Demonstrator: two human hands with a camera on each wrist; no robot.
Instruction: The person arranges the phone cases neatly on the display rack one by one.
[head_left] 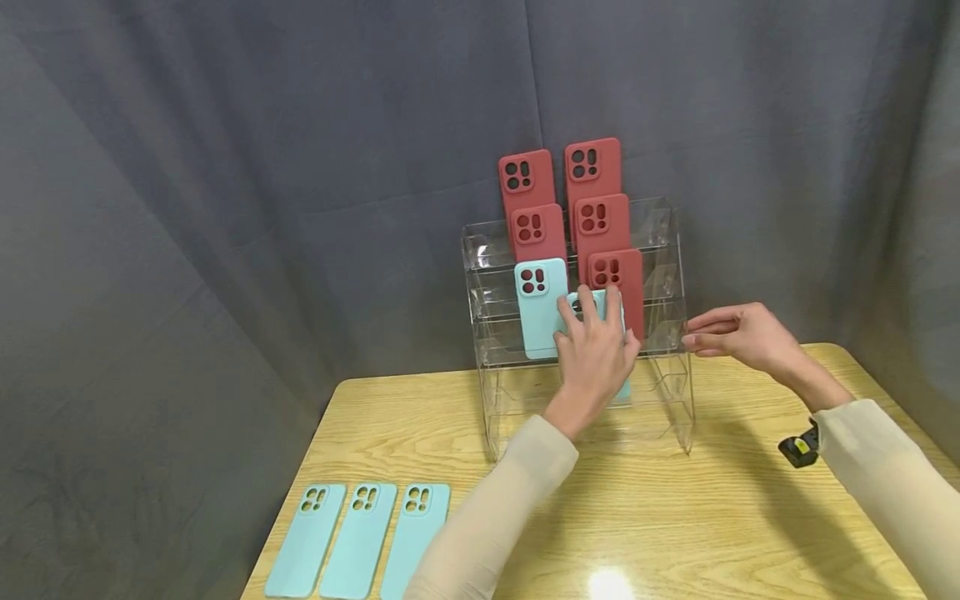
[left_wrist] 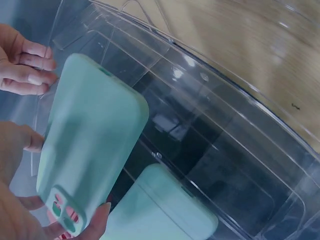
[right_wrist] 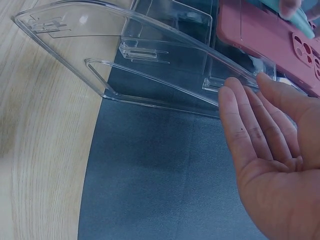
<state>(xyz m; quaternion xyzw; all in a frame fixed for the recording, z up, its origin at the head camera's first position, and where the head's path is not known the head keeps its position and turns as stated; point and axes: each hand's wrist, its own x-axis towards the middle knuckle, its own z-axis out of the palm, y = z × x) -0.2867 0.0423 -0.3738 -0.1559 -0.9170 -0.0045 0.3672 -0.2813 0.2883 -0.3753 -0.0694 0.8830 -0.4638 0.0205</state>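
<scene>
My left hand [head_left: 592, 354] holds a mint-green phone case [left_wrist: 90, 130] by its camera end. Thumb and fingers sit at opposite edges of it, and the case leans in front of the lower tiers of a clear acrylic display rack [head_left: 487, 360]. Just left of it, another mint-green case [head_left: 543, 321] stands in the rack. A red phone case [head_left: 632, 287] is partly covered behind my left fingers. At the rack's right side, my right hand [head_left: 750, 333] pinches the edge of the clear side panel between thumb and nearly straight fingers.
Further red cases [head_left: 527, 171] stand on the upper tiers in two columns. Three mint-green cases [head_left: 358, 542] lie side by side on the wooden table [head_left: 660, 533], front left. A grey curtain [head_left: 375, 208] hangs close behind the rack.
</scene>
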